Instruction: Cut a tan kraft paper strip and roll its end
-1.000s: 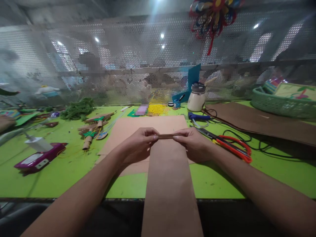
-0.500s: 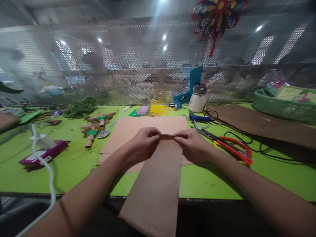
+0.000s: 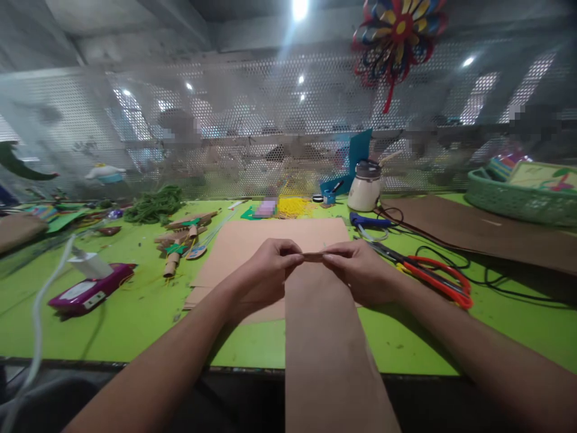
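A long strip of brown kraft paper hangs from my hands over the table's front edge and out at the bottom of the view. Its far end is folded or rolled into a narrow band. My left hand pinches that band at its left end, thumb towards me. At the right end my right hand grips it the same way. Under and beyond my hands lie stacked brown paper sheets on the green table. Most fingertips are hidden behind the paper.
Red-handled scissors and a blue glue gun lie to the right, with black cables. A purple power strip with a white plug is at left. Further back are a cream jar, green yarn and a green basket.
The strip's hanging end swung left, then back to the right. Both hands keep their pinch on the folded end. The white cord at left has shifted.
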The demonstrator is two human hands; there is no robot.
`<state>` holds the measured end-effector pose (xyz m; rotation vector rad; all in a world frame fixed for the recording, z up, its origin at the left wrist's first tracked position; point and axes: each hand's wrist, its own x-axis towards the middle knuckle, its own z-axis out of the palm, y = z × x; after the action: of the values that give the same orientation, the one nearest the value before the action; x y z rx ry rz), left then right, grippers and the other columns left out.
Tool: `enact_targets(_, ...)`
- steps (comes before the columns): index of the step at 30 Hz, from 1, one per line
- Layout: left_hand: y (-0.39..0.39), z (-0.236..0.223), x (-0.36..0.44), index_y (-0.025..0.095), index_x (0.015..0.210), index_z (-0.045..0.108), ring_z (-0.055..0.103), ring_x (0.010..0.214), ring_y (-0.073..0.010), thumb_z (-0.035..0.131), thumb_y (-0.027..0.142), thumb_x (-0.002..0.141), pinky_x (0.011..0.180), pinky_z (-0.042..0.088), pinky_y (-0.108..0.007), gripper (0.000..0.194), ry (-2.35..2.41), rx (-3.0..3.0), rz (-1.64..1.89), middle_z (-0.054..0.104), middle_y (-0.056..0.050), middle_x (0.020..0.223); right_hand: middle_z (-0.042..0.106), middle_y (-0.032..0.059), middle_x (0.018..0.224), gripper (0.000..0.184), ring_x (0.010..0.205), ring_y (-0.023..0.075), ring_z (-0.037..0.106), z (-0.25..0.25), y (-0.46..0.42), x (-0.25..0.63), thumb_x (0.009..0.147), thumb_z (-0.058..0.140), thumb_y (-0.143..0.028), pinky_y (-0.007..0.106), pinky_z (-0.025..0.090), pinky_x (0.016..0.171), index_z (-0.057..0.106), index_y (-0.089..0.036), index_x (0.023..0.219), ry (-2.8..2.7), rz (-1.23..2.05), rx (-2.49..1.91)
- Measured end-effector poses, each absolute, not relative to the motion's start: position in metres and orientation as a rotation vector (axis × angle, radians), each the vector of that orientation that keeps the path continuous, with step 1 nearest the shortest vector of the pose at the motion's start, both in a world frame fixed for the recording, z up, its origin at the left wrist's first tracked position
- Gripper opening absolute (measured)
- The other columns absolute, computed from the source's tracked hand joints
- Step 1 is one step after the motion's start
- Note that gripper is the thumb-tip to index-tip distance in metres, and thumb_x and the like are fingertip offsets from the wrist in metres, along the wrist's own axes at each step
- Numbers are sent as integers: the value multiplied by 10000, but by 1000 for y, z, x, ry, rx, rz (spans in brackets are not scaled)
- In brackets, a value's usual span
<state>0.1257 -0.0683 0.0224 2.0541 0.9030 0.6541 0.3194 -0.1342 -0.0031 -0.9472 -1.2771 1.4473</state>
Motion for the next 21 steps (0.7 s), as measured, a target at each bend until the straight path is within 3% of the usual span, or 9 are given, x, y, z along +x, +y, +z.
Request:
enact_targets(6,-78,12,129,148,753,570,390,472,-77,513,244,765,452,306,-183,112,883,1847,681,458,48,545,553,-5,637,212,542,100,454,-9,-127,325,714,661,-318,238,315,502,674,-132,815,-1300,1406,-975)
enact_targets(15,-67,17,124,122,774,631,493,651,-111,590,261,739,607,377,-218,149,749,1936,652,573,-6,696,493,-23,560,217,480,86,428,-1,-131,330,731,663,-352,224,340,469,651,-137,757,-1233,1546,-896)
enact_targets(18,-67,23,120,124,805,637,484,630,-97,646,299,719,599,363,-215,195,607,1753,601,571,-5,696,588,39,679,339,616,133,534,10,-128,337,795,568,-450,255,429,578,677,-140,876,-1234,1479,-868)
enact_targets(21,-75,22,121,131,798,628,514,660,-112,712,303,662,619,379,-232,235,479,1485,477,582,-22,722,616,45,813,369,717,141,564,20,-130,338,769,625,-392,259,448,655,634,-197,1082,-1388,1415,-797)
